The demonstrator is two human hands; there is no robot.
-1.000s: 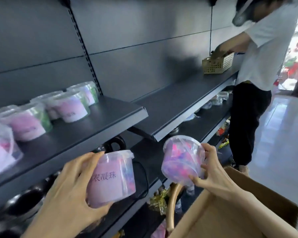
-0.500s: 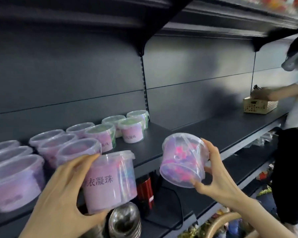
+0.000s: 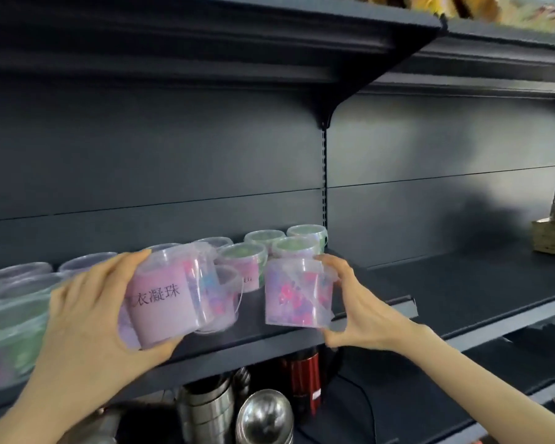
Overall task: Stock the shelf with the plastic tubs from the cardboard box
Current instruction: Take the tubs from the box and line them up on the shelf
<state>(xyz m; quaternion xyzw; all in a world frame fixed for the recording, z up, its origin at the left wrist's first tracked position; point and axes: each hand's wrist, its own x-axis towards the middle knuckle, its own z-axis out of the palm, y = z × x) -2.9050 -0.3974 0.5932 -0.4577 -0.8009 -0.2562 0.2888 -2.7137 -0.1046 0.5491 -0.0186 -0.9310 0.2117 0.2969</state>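
dark shelf (image 3: 462, 283): left hand (image 3: 84, 318), right hand (image 3: 356, 302) each grip a tub (image 3: 161, 302).

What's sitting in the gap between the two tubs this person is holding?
In the head view, only dark shelf shows between the left-hand tub and right-hand tub, with stocked tubs standing farther back.

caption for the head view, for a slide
Left hand holds a labelled pink tub, right hand a second tub, at the shelf edge.
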